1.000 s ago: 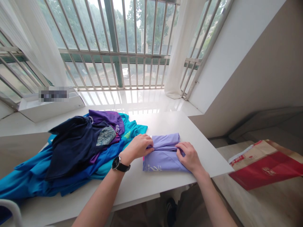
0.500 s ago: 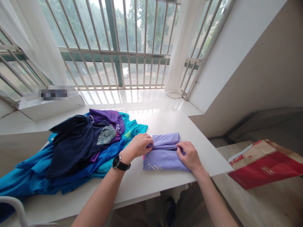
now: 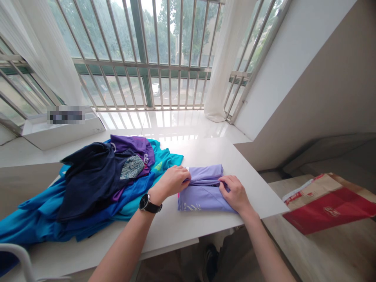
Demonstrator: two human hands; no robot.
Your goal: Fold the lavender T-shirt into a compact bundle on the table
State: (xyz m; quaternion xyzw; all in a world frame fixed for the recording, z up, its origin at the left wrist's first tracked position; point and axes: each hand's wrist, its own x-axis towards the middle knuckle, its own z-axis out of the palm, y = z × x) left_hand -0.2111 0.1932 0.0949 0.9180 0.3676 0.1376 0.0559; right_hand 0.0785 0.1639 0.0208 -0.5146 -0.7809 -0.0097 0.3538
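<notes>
A lavender shirt (image 3: 202, 197) lies folded into a compact bundle on the white table (image 3: 249, 192), with white lettering near its lower left corner. My left hand (image 3: 175, 181), below a wrist with a black watch (image 3: 146, 203), pinches the fold at the bundle's left side. At the right side my right hand (image 3: 234, 192) grips the same fold between thumb and fingers. Between the hands, a dark gap shows under the lifted layer. Left of the bundle spreads a loose heap of clothes: a navy shirt (image 3: 85, 180), a purple one (image 3: 135, 147) and several blue pieces.
A white open box (image 3: 67, 135) stands on the window ledge at the back left. Barred windows and white curtains (image 3: 219, 78) rise behind the table. To the right, a red and brown paper bag (image 3: 329, 209) lies on a lower surface. A white curved chair part (image 3: 17, 250) shows bottom left.
Almost nothing differs. Both hands keep their hold on the lavender shirt's fold, and the gap under the layer looks slightly wider.
</notes>
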